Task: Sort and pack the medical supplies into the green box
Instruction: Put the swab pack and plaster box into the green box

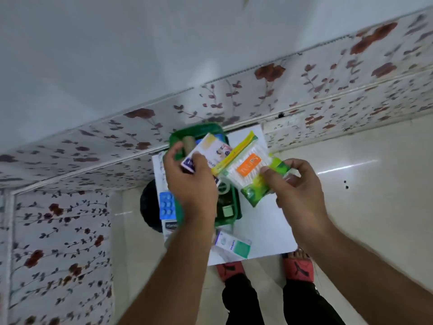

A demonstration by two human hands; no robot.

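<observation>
Flower-patterned tiles [304,78] line the lower wall behind a small white table [264,228] that stands on a pale, glossy floor [363,184]. On the table sits the green box [180,141], open, with a brownish roll [189,143] standing at its far end and a few small items, too blurred to name, lower down inside it.

The left hand [192,186] is above the box, closed on a white carton [206,152] with a dark blue end, held tilted over the opening. The right hand [297,186] is to the right of the box, above the table, pinching a clear packet of cotton buds [243,165] with a yellow strip and an orange label, together with a green sachet [262,186] beneath it.

A blue blister pack of pills [166,206] lies just left of the box, with a dark-labelled packet [170,227] below it. A white and green carton [234,246] lies at the near edge of the table. Below that, two feet in red sandals [297,268] stand on the floor.
</observation>
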